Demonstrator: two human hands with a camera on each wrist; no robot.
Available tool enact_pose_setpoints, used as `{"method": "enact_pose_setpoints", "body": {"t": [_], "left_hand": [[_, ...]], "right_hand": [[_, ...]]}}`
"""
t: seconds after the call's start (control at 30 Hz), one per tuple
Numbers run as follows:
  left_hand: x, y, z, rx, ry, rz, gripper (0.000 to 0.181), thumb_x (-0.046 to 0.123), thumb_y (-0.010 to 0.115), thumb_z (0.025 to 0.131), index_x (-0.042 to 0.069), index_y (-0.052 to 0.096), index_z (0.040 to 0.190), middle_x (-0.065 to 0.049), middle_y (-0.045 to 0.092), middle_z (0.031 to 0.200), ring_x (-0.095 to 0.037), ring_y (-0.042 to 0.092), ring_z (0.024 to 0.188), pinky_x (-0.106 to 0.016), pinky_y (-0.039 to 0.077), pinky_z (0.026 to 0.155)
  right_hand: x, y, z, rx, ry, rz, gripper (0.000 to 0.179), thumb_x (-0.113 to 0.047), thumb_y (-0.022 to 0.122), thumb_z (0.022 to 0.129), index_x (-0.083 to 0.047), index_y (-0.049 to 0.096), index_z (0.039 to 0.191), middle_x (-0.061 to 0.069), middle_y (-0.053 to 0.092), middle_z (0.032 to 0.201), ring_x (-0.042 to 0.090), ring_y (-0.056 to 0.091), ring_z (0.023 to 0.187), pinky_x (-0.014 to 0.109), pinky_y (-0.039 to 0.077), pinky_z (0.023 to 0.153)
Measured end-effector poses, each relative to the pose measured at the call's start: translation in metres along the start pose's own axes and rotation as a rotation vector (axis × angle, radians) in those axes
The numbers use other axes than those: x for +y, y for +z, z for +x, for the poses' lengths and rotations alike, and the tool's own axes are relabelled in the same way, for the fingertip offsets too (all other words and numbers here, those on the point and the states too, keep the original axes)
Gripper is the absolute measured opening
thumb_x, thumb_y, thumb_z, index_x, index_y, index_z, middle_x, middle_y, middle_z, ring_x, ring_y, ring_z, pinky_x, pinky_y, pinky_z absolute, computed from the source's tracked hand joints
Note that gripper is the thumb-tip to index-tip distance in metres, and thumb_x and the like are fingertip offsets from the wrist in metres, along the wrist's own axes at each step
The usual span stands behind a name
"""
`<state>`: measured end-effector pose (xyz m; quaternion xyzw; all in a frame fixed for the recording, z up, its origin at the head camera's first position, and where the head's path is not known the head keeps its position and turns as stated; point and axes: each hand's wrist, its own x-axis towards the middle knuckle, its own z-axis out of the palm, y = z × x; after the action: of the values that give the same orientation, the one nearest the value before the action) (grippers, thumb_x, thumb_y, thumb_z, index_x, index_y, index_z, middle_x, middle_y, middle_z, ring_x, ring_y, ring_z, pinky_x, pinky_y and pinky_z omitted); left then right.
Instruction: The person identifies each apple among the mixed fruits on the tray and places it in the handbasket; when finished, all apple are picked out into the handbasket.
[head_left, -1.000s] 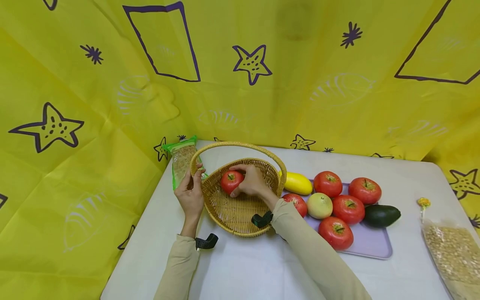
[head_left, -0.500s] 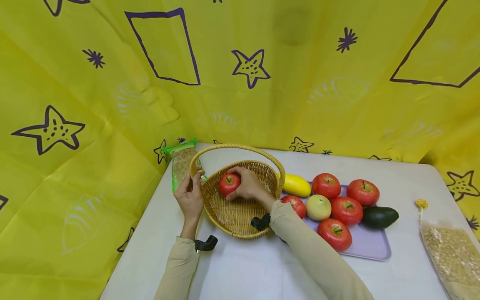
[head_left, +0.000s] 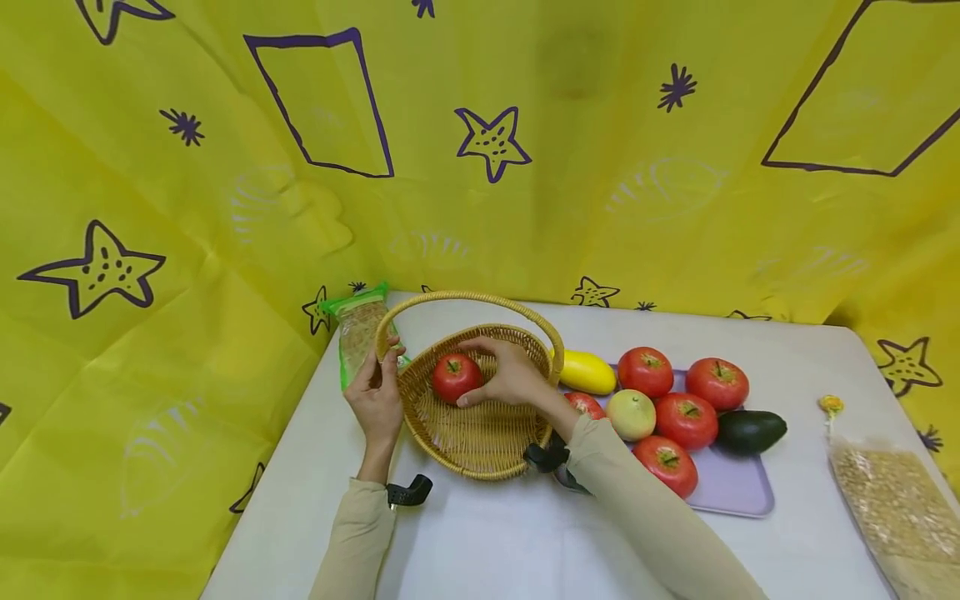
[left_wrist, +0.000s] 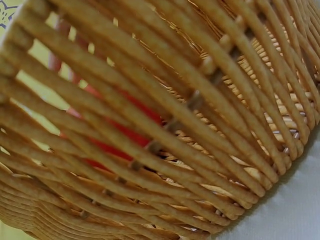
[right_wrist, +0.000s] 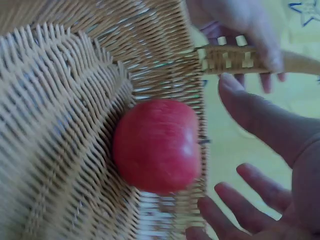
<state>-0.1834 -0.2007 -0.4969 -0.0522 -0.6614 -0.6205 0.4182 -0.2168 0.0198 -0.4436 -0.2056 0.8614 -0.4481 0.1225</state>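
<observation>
A wicker basket (head_left: 480, 446) with an arched handle (head_left: 471, 295) stands on the table. My left hand (head_left: 378, 407) pinches the handle's lower left end between thumb and fingers, also seen beyond the rim in the right wrist view. Inside the basket, against its left wall, lies a red apple (head_left: 456, 378). Over the basket my right hand (head_left: 508, 375) is spread, thumb and fingers parted beside the apple. The right wrist view shows a gap between those fingers (right_wrist: 247, 207) and the apple (right_wrist: 159, 146). Through the weave in the left wrist view, the apple (left_wrist: 127, 131) shows in red patches.
Right of the basket, a lilac tray (head_left: 738, 492) bears several red apples (head_left: 686, 421), a pale round fruit (head_left: 631, 415) and a dark green avocado-shaped one (head_left: 750, 432). A yellow oblong fruit (head_left: 588, 372) touches its corner. Clear bags (head_left: 900, 500) of grains stand at either side.
My right hand has let go of the apple, its fingers spreading and drawing back to the right. The apple now rests in the basket's left part. My left hand keeps its hold.
</observation>
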Motion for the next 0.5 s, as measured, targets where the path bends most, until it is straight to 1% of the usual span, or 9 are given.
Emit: {"method": "enact_pose_setpoints", "body": {"t": [0.03, 0.1, 0.17, 0.23, 0.27, 0.3, 0.37, 0.47, 0.5], "left_hand": [[0.0, 0.0, 0.0, 0.001, -0.001, 0.004, 0.03, -0.002, 0.064, 0.104, -0.004, 0.072, 0.132, -0.031, 0.075, 0.114, -0.011, 0.078, 0.098, -0.015, 0.034, 0.051], [-0.001, -0.001, -0.001, 0.004, -0.002, 0.006, 0.031, -0.002, 0.064, 0.104, -0.003, 0.071, 0.134, -0.03, 0.076, 0.115, -0.012, 0.078, 0.098, -0.013, 0.041, 0.055], [-0.002, -0.001, -0.001, 0.003, -0.001, 0.004, 0.031, -0.002, 0.063, 0.104, -0.003, 0.071, 0.134, -0.029, 0.076, 0.115, -0.014, 0.078, 0.098, -0.014, 0.05, 0.063], [-0.002, -0.001, -0.001, 0.002, 0.006, -0.001, 0.031, -0.004, 0.063, 0.104, -0.004, 0.071, 0.134, -0.03, 0.075, 0.116, -0.016, 0.079, 0.099, -0.017, 0.057, 0.072], [-0.002, -0.001, -0.002, 0.0, 0.01, -0.006, 0.031, -0.005, 0.062, 0.104, -0.007, 0.07, 0.133, -0.031, 0.075, 0.116, -0.016, 0.079, 0.1, -0.019, 0.058, 0.077], [-0.002, -0.001, -0.002, -0.001, 0.012, -0.008, 0.031, -0.005, 0.062, 0.104, -0.008, 0.07, 0.133, -0.031, 0.075, 0.116, -0.017, 0.079, 0.1, -0.019, 0.059, 0.078], [-0.002, 0.0, -0.002, 0.0, 0.017, -0.007, 0.03, -0.006, 0.062, 0.103, -0.009, 0.07, 0.133, -0.032, 0.074, 0.115, -0.018, 0.079, 0.099, -0.015, 0.055, 0.071], [-0.002, 0.0, -0.002, 0.005, 0.015, 0.001, 0.032, -0.005, 0.062, 0.103, -0.004, 0.071, 0.134, -0.032, 0.075, 0.115, -0.019, 0.079, 0.095, -0.011, 0.043, 0.057], [-0.002, 0.0, -0.003, 0.008, 0.013, 0.0, 0.032, -0.005, 0.062, 0.103, -0.002, 0.071, 0.134, -0.032, 0.075, 0.114, -0.019, 0.08, 0.094, -0.011, 0.04, 0.055]], "right_hand": [[0.001, -0.004, -0.006, -0.007, -0.023, 0.01, 0.089, -0.025, 0.102, 0.069, -0.017, 0.062, 0.148, 0.012, 0.061, 0.152, 0.037, 0.053, 0.143, 0.06, 0.042, 0.119], [0.003, -0.011, -0.019, -0.021, -0.076, 0.052, 0.087, -0.024, 0.101, 0.072, -0.015, 0.061, 0.149, 0.011, 0.06, 0.153, 0.036, 0.053, 0.144, 0.057, 0.041, 0.121], [0.005, -0.018, -0.032, -0.045, -0.137, 0.128, 0.086, -0.02, 0.1, 0.074, -0.011, 0.06, 0.149, 0.013, 0.06, 0.153, 0.036, 0.054, 0.144, 0.054, 0.04, 0.123], [0.007, -0.023, -0.048, -0.073, -0.188, 0.212, 0.084, -0.016, 0.098, 0.076, -0.008, 0.059, 0.149, 0.015, 0.059, 0.153, 0.037, 0.056, 0.143, 0.053, 0.04, 0.123], [0.008, -0.026, -0.056, -0.081, -0.21, 0.243, 0.082, -0.014, 0.097, 0.077, -0.008, 0.059, 0.149, 0.015, 0.059, 0.154, 0.037, 0.056, 0.143, 0.053, 0.04, 0.123], [0.01, -0.028, -0.063, -0.084, -0.222, 0.265, 0.081, -0.014, 0.097, 0.077, -0.008, 0.059, 0.149, 0.014, 0.06, 0.153, 0.036, 0.057, 0.142, 0.052, 0.042, 0.122], [0.012, -0.033, -0.079, -0.065, -0.236, 0.277, 0.077, -0.015, 0.096, 0.079, -0.01, 0.061, 0.148, 0.011, 0.063, 0.151, 0.034, 0.06, 0.139, 0.052, 0.045, 0.119], [0.018, -0.042, -0.099, -0.003, -0.225, 0.287, 0.072, -0.015, 0.095, 0.08, -0.013, 0.064, 0.145, 0.005, 0.066, 0.148, 0.03, 0.063, 0.136, 0.053, 0.048, 0.115], [0.021, -0.045, -0.106, 0.019, -0.216, 0.289, 0.071, -0.015, 0.095, 0.08, -0.014, 0.065, 0.144, 0.004, 0.067, 0.147, 0.029, 0.065, 0.134, 0.054, 0.049, 0.113]]}}
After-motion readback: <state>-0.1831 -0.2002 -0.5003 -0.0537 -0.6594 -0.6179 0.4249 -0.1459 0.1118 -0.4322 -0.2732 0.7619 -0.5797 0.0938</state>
